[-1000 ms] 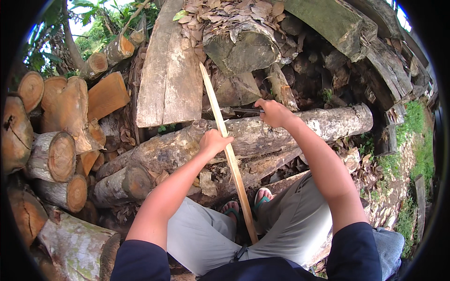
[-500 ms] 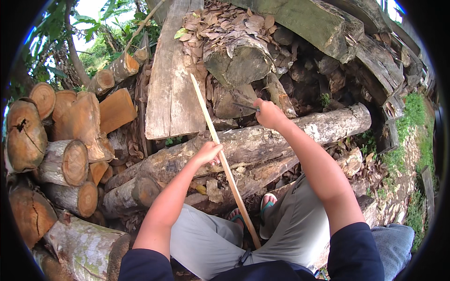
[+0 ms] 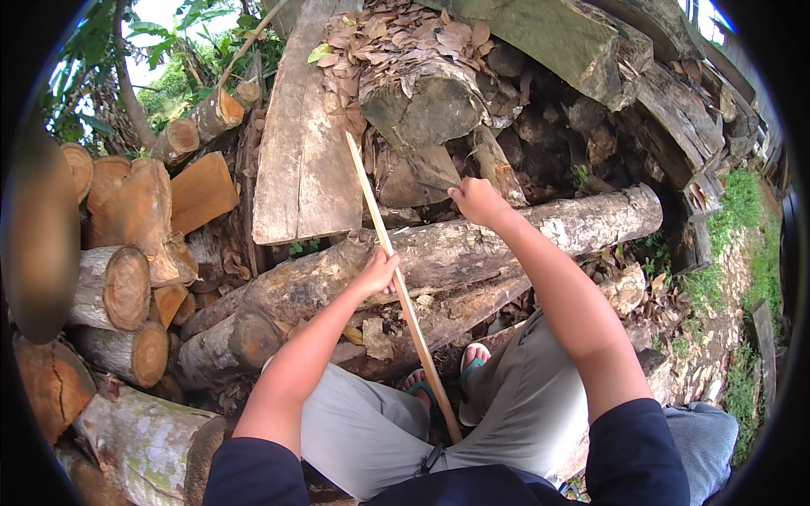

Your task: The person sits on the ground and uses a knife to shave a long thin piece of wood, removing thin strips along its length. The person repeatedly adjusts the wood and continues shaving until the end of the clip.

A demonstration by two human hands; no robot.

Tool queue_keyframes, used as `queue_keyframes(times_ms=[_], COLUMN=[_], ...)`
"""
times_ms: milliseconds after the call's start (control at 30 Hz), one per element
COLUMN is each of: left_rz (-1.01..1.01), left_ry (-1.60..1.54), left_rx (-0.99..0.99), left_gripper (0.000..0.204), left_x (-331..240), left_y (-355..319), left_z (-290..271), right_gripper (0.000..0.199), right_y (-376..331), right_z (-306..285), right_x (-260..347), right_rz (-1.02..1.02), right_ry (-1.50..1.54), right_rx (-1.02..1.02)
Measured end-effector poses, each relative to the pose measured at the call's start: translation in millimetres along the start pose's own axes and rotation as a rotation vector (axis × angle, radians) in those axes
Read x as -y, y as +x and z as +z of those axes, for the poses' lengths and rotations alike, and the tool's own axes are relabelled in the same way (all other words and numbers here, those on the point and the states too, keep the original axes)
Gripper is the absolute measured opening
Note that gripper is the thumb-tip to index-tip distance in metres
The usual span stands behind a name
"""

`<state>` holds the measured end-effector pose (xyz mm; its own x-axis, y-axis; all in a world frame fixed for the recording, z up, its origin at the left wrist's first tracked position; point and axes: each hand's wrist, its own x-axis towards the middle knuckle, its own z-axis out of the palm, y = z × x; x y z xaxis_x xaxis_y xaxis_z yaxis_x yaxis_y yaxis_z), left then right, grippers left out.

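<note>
A: What's the left hand [image 3: 378, 271] doing?
B: It's closed around the thin pale wooden strip [image 3: 396, 278] about midway along, where the strip crosses the long log [image 3: 523, 240] lying across the front of the woodpile. The strip runs from near the sandalled feet [image 3: 443, 384] up and leftward, its tip ending just beside the wide grey plank [image 3: 304, 160].

A: And the right hand [image 3: 477, 201]?
B: Fisted higher up, over the far edge of that log, near a smaller split piece of wood [image 3: 498, 169]. It seems to clench something dark and slim, but I cannot tell what; it's too small to make out.

A: So which step would you judge this to be?
B: Working the strip: the left steadies it against the log while the right is raised above it. I'd call it mid-work, a guess only.

A: What would the next move call for?
B: A firm left hold so the strip doesn't slide off the log's rounded top, and the right coming down clear of the left fingers [image 3: 390, 287]
</note>
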<state>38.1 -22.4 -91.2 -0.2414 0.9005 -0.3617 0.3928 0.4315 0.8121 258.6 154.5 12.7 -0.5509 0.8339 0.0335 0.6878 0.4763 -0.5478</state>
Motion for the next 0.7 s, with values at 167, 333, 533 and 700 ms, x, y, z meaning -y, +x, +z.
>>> queue_keyframes(times_ms=[167, 333, 533, 700], left_rz=[0.013, -0.008, -0.019, 0.025], left_ry=[0.153, 0.152, -0.039, -0.224], left_rx=[-0.154, -0.069, 0.068, 0.215], left_gripper=[0.044, 0.041, 0.037, 0.029], left_x=[-1.4, 6.7, 15.3, -0.9], left_y=[1.9, 8.6, 17.1, 16.9], left_z=[20.9, 20.1, 15.3, 18.8], right_gripper=[0.035, 0.038, 0.037, 0.032], right_y=[5.3, 7.4, 6.9, 9.2], right_z=[13.3, 9.4, 8.5, 11.7], right_x=[-17.0, -18.2, -19.2, -28.7], right_rz=[-0.055, -0.021, -0.062, -0.082], right_ry=[-0.072, -0.133, -0.141, -0.127], right_rx=[-0.035, 0.118, 0.127, 0.077])
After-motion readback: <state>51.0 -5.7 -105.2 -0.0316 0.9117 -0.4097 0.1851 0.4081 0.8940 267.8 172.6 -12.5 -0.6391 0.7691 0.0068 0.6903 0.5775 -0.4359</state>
